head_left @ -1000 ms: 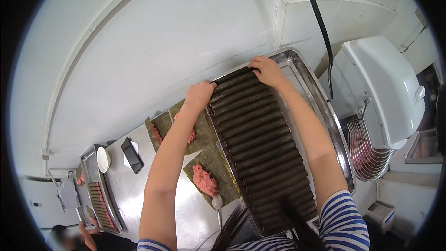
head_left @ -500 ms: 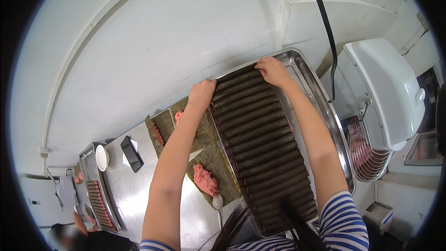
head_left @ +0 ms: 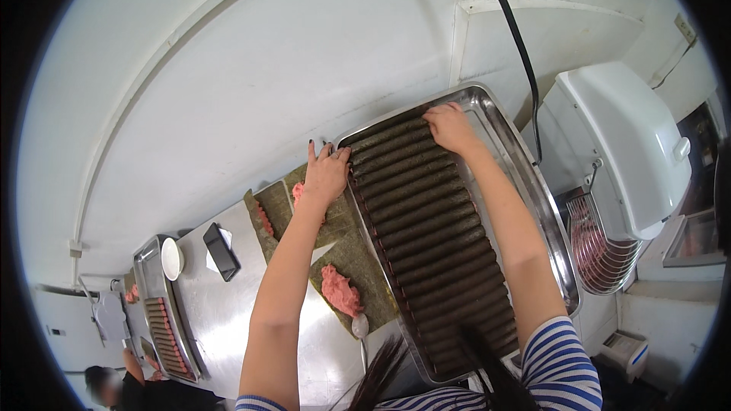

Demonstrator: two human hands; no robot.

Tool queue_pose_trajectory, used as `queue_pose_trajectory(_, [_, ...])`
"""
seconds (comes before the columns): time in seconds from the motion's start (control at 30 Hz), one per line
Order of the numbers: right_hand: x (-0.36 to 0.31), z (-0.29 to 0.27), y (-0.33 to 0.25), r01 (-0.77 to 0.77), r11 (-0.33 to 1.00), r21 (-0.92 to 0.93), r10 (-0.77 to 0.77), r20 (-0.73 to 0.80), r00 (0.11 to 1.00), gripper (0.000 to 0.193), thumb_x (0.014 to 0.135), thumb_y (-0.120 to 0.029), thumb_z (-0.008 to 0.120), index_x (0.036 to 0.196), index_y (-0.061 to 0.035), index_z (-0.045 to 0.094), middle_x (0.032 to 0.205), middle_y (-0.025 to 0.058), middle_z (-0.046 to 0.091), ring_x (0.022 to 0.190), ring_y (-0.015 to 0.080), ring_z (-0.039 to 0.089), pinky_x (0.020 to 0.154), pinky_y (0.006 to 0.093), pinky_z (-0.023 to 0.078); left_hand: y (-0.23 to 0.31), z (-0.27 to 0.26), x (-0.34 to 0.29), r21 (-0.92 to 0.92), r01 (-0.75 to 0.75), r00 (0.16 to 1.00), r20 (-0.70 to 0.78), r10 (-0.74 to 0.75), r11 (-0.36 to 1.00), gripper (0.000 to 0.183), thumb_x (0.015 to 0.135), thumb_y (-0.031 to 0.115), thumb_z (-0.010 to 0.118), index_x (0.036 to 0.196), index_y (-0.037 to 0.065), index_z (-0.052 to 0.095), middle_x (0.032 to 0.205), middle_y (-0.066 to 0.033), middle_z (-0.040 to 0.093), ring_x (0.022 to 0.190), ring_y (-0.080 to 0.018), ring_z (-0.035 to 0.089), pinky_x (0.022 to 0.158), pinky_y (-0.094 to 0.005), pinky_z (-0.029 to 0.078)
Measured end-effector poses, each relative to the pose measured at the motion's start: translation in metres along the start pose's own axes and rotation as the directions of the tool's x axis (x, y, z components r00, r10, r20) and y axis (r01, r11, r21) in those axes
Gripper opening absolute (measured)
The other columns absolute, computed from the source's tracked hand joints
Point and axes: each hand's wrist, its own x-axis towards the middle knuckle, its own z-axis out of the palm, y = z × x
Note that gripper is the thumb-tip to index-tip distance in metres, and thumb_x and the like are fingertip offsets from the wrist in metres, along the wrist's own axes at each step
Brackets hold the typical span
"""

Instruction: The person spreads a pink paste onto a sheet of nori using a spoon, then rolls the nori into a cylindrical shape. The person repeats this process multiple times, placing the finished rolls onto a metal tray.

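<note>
Dark seaweed rolls (head_left: 430,221) lie side by side in a long row on a metal tray (head_left: 560,259), with pink filling showing at some ends. At the far left end of the row is my left hand (head_left: 327,175), its fingers spread, one pointing away and others touching the end of the farthest roll. My right hand (head_left: 453,129) has its fingers bent over the right end of that roll; its fingertips are partly hidden. Left of the tray, flat seaweed sheets (head_left: 373,278) bear lumps of pink paste (head_left: 340,291). A spoon (head_left: 361,327) rests beside the nearest lump.
On the steel table (head_left: 205,327) are a black phone (head_left: 221,251) and a white bowl (head_left: 172,259). A second tray (head_left: 186,335) of rolls stands far left, near another person (head_left: 114,388). To the right is a white mixer (head_left: 624,152) with a wire guard; a black cable (head_left: 518,38) hangs behind.
My left hand has loosened from its pinch and spread its fingers. The farthest roll lies closer to the row, away from the tray's far rim. My right hand has come slightly nearer with it.
</note>
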Motion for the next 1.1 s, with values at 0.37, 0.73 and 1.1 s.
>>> queue_pose_trajectory(0.37, [-0.059, -0.071, -0.043, -0.135, 0.983, 0.122, 0.157, -0.189, 0.969, 0.028, 0.082, -0.002, 0.055, 0.108, -0.0057, 0.066, 0.107, 0.0101, 0.062, 0.100, 0.0307, 0.058, 0.085, 0.0405, 0.048, 0.004, -0.051, -0.085, -0.362, 0.113, 0.919, -0.316, -0.235, 0.925, 0.030, 0.089, 0.014, 0.055, 0.118, 0.006, 0.058, 0.125, -0.0119, 0.057, 0.114, -0.0299, 0.055, 0.098, -0.0460, 0.041])
queue_pose_trajectory(0.73, [-0.229, -0.071, -0.360, -0.134, 0.975, 0.180, 0.052, 0.400, 0.915, 0.021, 0.084, -0.025, 0.061, 0.086, -0.0046, 0.060, 0.079, 0.0128, 0.063, 0.072, 0.0313, 0.065, 0.062, 0.0436, 0.052, 0.032, 0.040, -0.351, -0.785, 0.614, 0.736, 0.535, -0.414, 0.076, 0.025, 0.083, 0.013, 0.061, 0.101, -0.002, 0.069, 0.081, -0.0129, 0.071, 0.073, -0.0166, 0.070, 0.066, -0.0303, 0.054])
queue_pose_trajectory(1.1, [-0.310, 0.004, -0.457, -0.680, 0.731, -0.064, 0.671, 0.251, 0.698, 0.031, 0.079, -0.025, 0.067, 0.095, -0.0009, 0.057, 0.089, 0.0176, 0.065, 0.077, 0.0372, 0.066, 0.067, 0.0484, 0.052, 0.054, 0.084, -0.293, -0.898, 0.427, 0.824, 0.435, -0.363, -0.109, 0.012, 0.076, 0.011, 0.064, 0.074, 0.001, 0.071, 0.064, -0.0083, 0.069, 0.058, -0.0151, 0.069, 0.057, -0.0271, 0.054])
